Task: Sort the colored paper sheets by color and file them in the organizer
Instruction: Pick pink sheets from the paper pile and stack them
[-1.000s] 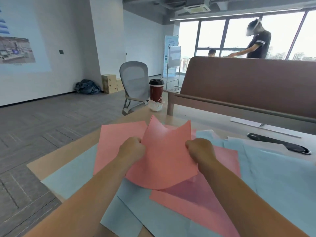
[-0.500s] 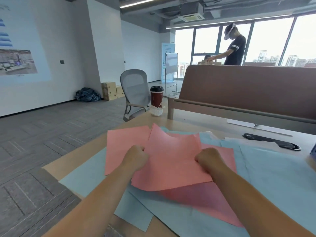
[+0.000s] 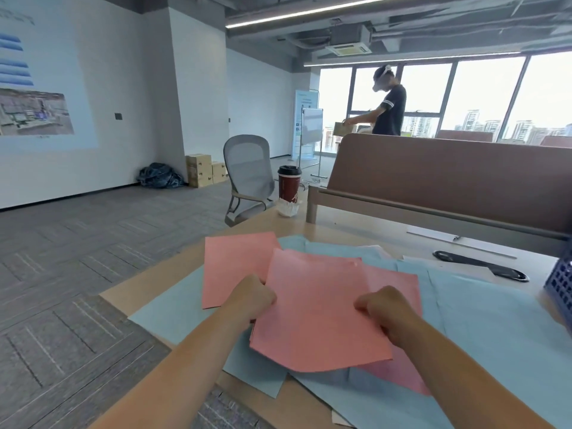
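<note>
Your left hand (image 3: 252, 297) is curled tight on the left edge of a pink sheet (image 3: 315, 311), and your right hand (image 3: 382, 308) pinches its right edge with the thumb on top. The two hands are apart, with the sheet stretched between them and lifted a little off the pile. At its lower left corner several paper edges seem to show, so you may be holding more than one sheet; the view does not settle it.

A second pink sheet (image 3: 232, 267) lies flat toward the table's left edge, partly under the one you hold. A third pink sheet (image 3: 399, 286) pokes out beneath your right hand. All of them rest on light blue sheets (image 3: 495, 329) spread over most of the wooden table (image 3: 148, 283), some overhanging its near edge.

At the table's right edge a corner of a blue lattice basket (image 3: 560, 283) enters the view. A flat black object (image 3: 483, 266) lies near the far edge, just beyond the blue paper. A red coffee cup (image 3: 289, 187) with a black lid stands at the far left corner, touching a crumpled white wrapper (image 3: 288, 208), next to the end of a brown partition (image 3: 448, 178). A grey office chair (image 3: 247, 174) stands behind the cup.
</note>
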